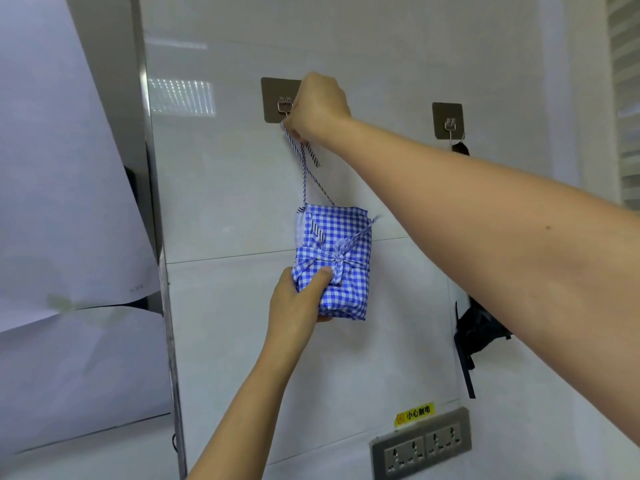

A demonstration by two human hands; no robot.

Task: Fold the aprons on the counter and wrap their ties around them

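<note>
Two hands on folded gingham apron [341, 237]: left hand [294, 304] gripping lower corner, right hand [319, 107] above, pinching striped loop [307, 169] at wall hook [284, 106].

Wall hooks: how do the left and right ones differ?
The left hook sits higher, the right hook lower. At the left hook the right hand holds the striped loop of the checked bundle; black cloth hangs from the right hook. Both are metal hooks on grey plates.

One view is given, from the head: a tiled wall [225, 202] is faced squarely, from near.
</note>
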